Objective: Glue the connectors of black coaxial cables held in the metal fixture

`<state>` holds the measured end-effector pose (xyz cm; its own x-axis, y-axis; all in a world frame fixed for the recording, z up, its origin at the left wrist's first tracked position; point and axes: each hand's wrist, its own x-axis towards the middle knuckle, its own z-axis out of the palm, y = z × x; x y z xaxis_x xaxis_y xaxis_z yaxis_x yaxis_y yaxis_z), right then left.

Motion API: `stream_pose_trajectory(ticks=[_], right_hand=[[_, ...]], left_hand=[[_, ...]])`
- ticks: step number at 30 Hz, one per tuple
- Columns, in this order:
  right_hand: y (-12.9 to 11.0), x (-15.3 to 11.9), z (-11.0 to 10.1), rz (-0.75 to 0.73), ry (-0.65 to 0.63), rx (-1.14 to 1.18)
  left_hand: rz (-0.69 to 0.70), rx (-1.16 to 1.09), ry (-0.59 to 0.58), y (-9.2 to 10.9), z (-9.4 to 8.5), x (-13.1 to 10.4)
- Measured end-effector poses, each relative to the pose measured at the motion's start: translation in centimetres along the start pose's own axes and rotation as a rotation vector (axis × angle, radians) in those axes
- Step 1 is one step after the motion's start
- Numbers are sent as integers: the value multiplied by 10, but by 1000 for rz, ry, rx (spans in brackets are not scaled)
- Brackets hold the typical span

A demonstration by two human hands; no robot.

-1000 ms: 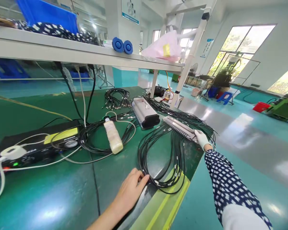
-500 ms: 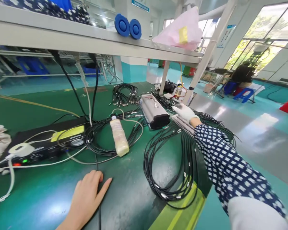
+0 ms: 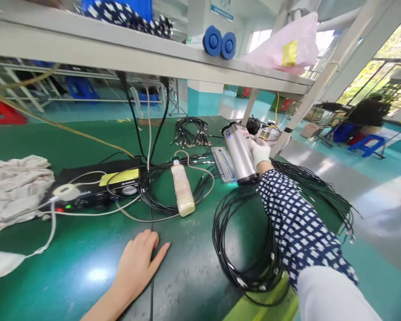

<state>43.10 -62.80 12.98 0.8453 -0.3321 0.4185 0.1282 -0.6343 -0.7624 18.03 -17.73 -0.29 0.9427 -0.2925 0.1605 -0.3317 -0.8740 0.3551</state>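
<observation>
My right hand (image 3: 260,150), in a white glove, is closed on the handle of a silver box-shaped device (image 3: 240,154) with black ends. The device stands tilted just right of a slotted fixture strip (image 3: 224,165), whose near end has a bluish glow; what lies under the device is hidden. Black cables run from this area into a large coil (image 3: 220,240) nearer me. My bare left hand (image 3: 138,258) rests palm down on the green table mat, thumb apart from the loosely bent fingers, holding nothing. Beyond it lies a wrapped, cream-coloured bottle-shaped tool (image 3: 183,189) with a cord.
A black control box (image 3: 93,189) with lit indicators and a crumpled white cloth (image 3: 18,187) are at left. Cable bundles lie at the back (image 3: 191,131) and right (image 3: 316,191). A raised shelf (image 3: 173,62) crosses above the table, its post (image 3: 300,109) beyond my right hand.
My right hand has closed on the silver device, lifted it off the left fixture strip and shifted it right. That strip is now uncovered. The view has turned left; my left hand stays resting.
</observation>
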Motion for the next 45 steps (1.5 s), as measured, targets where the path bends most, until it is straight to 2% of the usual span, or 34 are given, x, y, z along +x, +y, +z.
stream_pose_trajectory(ticks=[3,6,8,10,13,18,24,32,38,42,44,45], right_hand=[[17,-6,-65,69,115,10],[32,-25,-128,132,133,-7],[41,-42,-157,171,130,-22],[51,-57,-171,207,125,-32],[68,-67,-173,249,125,-34],[85,-65,-161,271,130,-1],[88,-67,-170,255,142,-19],[89,-68,-176,227,119,-178],[79,-72,-175,194,120,-463],[60,-78,-173,157,159,-647],[45,-82,-160,103,173,-686],[36,-85,-147,79,151,-684]], left_hand=[[19,-1,-8,-3,0,0],[22,15,-13,-4,1,1],[23,23,-16,-4,1,2],[22,26,-15,-4,1,2],[10,27,-9,-4,1,2],[5,45,0,-3,0,2],[-18,29,-10,-2,-2,2],[6,17,9,-4,-1,-1],[1,15,-3,-1,-2,2],[7,20,3,-3,0,-2],[17,-7,12,-4,-2,-5],[29,-26,27,-2,-4,-3]])
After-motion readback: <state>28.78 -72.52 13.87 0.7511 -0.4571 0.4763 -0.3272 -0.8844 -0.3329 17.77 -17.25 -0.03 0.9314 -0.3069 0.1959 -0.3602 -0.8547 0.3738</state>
